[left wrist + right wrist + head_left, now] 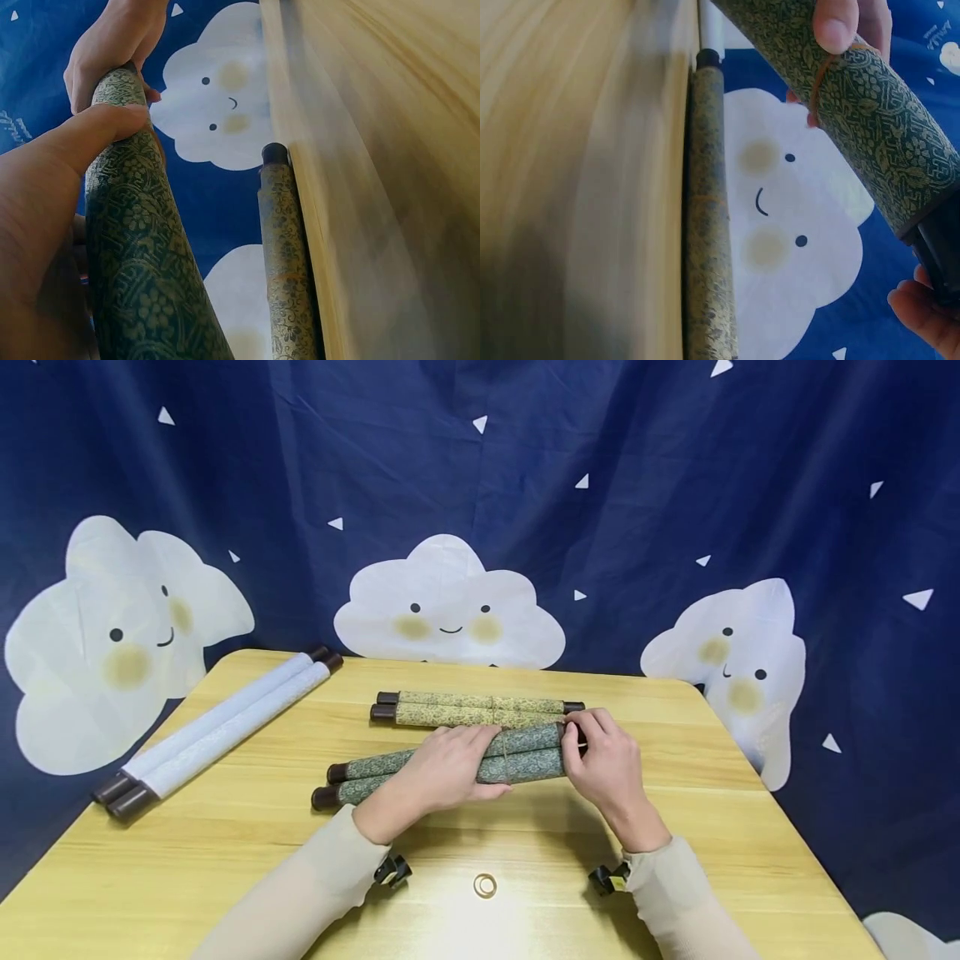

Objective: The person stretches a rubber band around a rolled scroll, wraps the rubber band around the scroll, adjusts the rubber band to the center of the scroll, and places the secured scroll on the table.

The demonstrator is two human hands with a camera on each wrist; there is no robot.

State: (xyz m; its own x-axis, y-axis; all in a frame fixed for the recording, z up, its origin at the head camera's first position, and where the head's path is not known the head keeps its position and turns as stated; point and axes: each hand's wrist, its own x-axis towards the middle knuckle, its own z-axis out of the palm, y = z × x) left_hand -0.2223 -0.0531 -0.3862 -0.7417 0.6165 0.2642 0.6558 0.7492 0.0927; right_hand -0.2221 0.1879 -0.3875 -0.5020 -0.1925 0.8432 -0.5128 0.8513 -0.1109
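Two green patterned scrolls (525,766) with dark end knobs lie side by side, raised above the table at their right end. A rubber band (820,84) circles the pair. My left hand (448,766) grips the scrolls near the middle from above, its thumb along the near side. At their right end, my right hand (609,764) holds the dark knobs (939,244), which its fingers partly cover. Just behind, two yellow patterned scrolls (450,715) lie together on the table with a thin band around them.
Two pale blue-white scrolls (238,727) lie slantwise along the left side of the wooden table (225,877). Loose rubber bands (485,886) rest near the front middle, between my forearms. A dark blue curtain (637,460) with clouds hangs behind the table.
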